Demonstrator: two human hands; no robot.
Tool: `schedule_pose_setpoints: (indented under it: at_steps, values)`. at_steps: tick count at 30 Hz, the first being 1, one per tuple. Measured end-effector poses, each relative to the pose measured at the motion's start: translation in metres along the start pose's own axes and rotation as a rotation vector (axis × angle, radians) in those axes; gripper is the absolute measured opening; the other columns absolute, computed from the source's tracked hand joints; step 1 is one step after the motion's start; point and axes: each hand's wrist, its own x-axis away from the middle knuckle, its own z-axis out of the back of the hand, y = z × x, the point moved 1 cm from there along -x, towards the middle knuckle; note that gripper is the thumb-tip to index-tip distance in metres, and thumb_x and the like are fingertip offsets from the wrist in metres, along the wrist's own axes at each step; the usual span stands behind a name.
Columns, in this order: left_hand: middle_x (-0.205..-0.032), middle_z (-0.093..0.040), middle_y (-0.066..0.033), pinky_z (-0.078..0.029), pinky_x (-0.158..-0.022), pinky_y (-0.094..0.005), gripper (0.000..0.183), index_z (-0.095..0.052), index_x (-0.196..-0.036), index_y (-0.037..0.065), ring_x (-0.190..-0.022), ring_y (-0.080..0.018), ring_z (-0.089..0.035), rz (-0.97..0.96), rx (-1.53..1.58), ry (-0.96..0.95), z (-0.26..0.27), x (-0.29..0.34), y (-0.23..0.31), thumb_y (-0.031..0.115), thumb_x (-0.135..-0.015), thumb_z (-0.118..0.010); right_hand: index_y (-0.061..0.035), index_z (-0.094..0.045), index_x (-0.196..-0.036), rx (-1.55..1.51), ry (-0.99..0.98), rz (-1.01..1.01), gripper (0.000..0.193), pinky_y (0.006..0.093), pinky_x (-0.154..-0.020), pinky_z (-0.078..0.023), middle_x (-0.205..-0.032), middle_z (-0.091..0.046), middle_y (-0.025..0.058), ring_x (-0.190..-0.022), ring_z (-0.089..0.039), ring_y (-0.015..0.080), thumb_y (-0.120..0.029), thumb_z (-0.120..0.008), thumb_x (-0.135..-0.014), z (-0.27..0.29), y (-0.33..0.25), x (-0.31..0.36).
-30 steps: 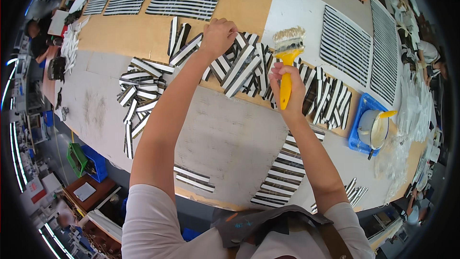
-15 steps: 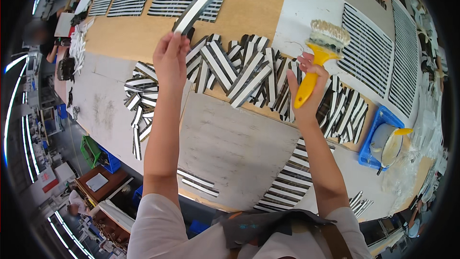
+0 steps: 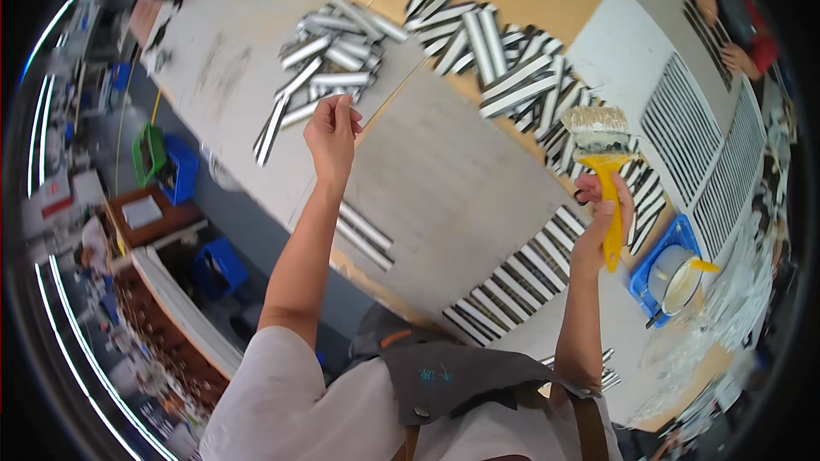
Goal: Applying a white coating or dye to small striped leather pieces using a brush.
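My left hand [image 3: 331,143] is closed, its fingers curled together with nothing visible in them. It hovers over the grey board just below a loose pile of black-and-white strips [image 3: 340,79]. In my right hand [image 3: 591,237] is a wide paintbrush [image 3: 608,164] with a yellow handle, held upright with its pale, coated bristles pointing away from me. Past the brush, a larger heap of black-and-white strips [image 3: 518,83] lies across the board. Closer to me, several strips [image 3: 510,287] are laid side by side in a row, and two more [image 3: 366,239] lie at the left edge.
A blue tray [image 3: 644,283] at the right holds a pot [image 3: 679,280] of pale paste with a yellow handle across its rim. Sheets of lined-up strips [image 3: 686,111] lie beyond. Another person's hand [image 3: 738,60] works at the far right. Crumpled clear plastic [image 3: 722,324] covers the right edge.
The strip my left hand held is out of it; that hand has come down and nearer. The brush has turned more upright and moved slightly right and nearer. My view has swung round.
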Motion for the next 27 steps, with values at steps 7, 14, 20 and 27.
schedule_pose_setpoints:
  at_steps: [7,14,20,27]
  values:
    - [-0.093,-0.06,-0.0182,-0.046,-0.071,-0.0385,0.012,-0.059,-0.093,-0.001,-0.083,-0.0353,-0.055,-0.18,-0.518,-0.073,0.1,0.145,-0.057,0.005,-0.084,-0.054,0.007,-0.052,-0.113,0.023,-0.354,-0.104,0.047,0.0247,-0.058,-0.042,-0.081,-0.061,0.0132,-0.068,-0.056,0.0155,-0.032,-0.036,-0.093,-0.034,-0.016,0.033]
    - [-0.13,-0.041,-0.0191,-0.034,-0.097,-0.0442,0.041,-0.048,-0.116,-0.002,-0.12,-0.0355,-0.039,-0.305,-0.645,-0.27,0.067,0.235,-0.082,0.008,-0.078,-0.06,0.0027,-0.057,-0.11,0.012,-0.652,-0.233,0.027,0.0194,-0.06,-0.041,-0.079,-0.062,0.0093,-0.066,-0.055,0.0092,-0.009,-0.047,-0.088,-0.083,-0.04,0.082]
    - [-0.14,-0.03,-0.0178,-0.018,-0.107,-0.0453,0.053,-0.039,-0.128,-0.002,-0.133,-0.0298,-0.023,-0.205,-0.837,-0.233,0.039,0.232,-0.085,0.022,-0.083,-0.055,0.0032,-0.056,-0.112,0.029,-0.761,-0.203,0.028,0.0192,-0.06,-0.041,-0.081,-0.063,0.0104,-0.066,-0.055,0.0091,-0.01,-0.047,-0.089,-0.091,-0.046,0.104]
    - [-0.14,-0.032,-0.0149,-0.019,-0.106,-0.0455,0.053,-0.04,-0.127,-0.001,-0.132,-0.0278,-0.026,-0.346,-0.767,-0.234,0.044,0.234,-0.098,0.022,-0.082,-0.056,0.003,-0.056,-0.112,0.06,-0.803,-0.194,0.028,0.0193,-0.06,-0.041,-0.082,-0.063,0.0105,-0.068,-0.056,0.0092,-0.011,-0.047,-0.09,-0.093,-0.047,0.112]
